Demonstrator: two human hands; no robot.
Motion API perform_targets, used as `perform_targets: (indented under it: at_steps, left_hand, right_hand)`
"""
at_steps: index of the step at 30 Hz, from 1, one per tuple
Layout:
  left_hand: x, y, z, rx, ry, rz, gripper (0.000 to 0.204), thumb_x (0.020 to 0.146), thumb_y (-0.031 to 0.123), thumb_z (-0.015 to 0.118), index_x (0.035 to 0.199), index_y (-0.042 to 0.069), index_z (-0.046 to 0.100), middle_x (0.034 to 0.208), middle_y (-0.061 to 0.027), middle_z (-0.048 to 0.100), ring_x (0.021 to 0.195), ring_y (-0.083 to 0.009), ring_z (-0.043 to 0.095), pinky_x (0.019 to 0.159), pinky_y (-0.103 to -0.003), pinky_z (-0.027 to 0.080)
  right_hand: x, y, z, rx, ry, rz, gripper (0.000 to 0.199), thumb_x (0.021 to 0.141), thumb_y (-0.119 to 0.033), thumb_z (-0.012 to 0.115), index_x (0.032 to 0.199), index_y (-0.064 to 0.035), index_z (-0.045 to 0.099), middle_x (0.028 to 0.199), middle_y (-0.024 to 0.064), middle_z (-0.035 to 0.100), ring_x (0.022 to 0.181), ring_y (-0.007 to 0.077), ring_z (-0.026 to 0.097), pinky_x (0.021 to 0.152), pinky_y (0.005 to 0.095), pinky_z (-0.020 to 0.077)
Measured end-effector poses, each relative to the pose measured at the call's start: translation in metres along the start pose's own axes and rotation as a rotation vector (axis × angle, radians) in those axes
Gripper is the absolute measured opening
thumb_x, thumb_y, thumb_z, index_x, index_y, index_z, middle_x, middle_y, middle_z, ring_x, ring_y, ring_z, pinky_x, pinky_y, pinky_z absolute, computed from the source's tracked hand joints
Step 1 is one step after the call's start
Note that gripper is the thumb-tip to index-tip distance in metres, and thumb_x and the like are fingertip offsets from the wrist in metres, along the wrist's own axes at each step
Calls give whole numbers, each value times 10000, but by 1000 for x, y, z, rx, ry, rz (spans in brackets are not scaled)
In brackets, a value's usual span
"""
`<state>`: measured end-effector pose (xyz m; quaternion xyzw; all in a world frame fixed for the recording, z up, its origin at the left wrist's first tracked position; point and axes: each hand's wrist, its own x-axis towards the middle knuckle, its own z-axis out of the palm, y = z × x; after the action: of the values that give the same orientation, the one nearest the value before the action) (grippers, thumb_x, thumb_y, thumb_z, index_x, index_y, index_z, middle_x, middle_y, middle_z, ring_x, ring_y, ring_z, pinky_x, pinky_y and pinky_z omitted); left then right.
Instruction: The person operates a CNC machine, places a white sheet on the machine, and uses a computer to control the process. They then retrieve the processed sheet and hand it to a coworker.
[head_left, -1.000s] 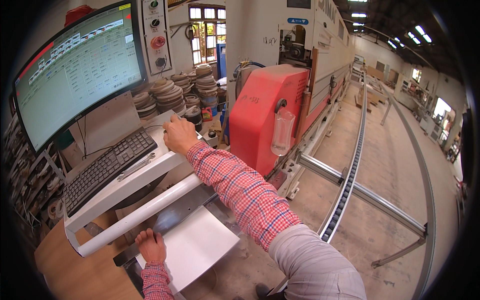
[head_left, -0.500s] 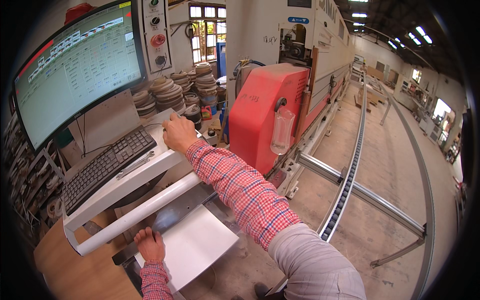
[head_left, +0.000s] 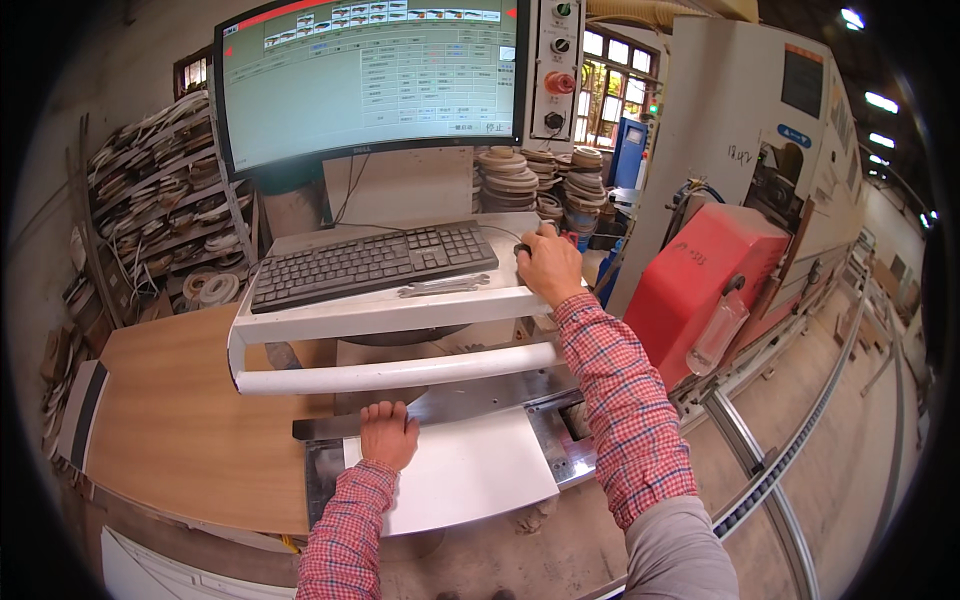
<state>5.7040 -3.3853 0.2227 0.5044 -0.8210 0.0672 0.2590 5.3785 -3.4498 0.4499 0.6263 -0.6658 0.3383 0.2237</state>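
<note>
Carries, on a white shelf [head_left: 385, 319], a black keyboard [head_left: 375, 262] with silvery wrenches [head_left: 443, 286] just before it, and a mostly hidden dark object [head_left: 521, 249]. Lower down, supports a white panel [head_left: 470, 466] on a metal bed [head_left: 462, 401].

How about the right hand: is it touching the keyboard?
Apart. The head view shows a strip of desk between the right hand and the keyboard.

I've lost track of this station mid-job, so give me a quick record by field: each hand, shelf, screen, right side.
Left hand: on the white panel, fingers by the metal strip
Right hand: over a mostly hidden dark object, perhaps a mouse
White shelf: keyboard, metal wrenches in front
Monitor: lit, beyond the keyboard
Right side: red machine cover, clear container beside it
</note>
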Motion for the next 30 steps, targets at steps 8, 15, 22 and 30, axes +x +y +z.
perform_targets:
  at_steps: [8,15,22,30]
  left_hand:
    - [0,2,1,10,17,20,252,860,308,650,928,70,600,934,-122,535,958,-303,517,925,-459,381]
    - [-1,1,-4,12,2,13,247,869,308,640,922,70,594,935,-121,530,958,-299,515,920,-453,381]
    - [0,2,0,-45,43,22,247,857,303,639,905,64,597,930,-134,565,960,-332,539,909,-484,396]
    - [-7,-18,1,-11,1,-25,208,863,244,604,906,50,542,921,-170,549,951,-371,534,914,-511,398]
  right_hand:
    - [-1,3,-1,3,7,-7,185,824,-197,640,947,-91,729,1009,162,642,902,376,672,790,492,543]
    - [0,1,0,16,19,-29,190,827,-200,639,953,-93,733,1017,159,646,906,372,673,791,487,546]
    - [-2,6,1,39,28,-34,204,826,-201,644,971,-101,748,1016,155,652,920,370,673,801,493,546]
    - [6,-13,21,52,12,-21,221,803,-181,635,965,-105,764,1056,169,643,970,380,658,804,488,551]
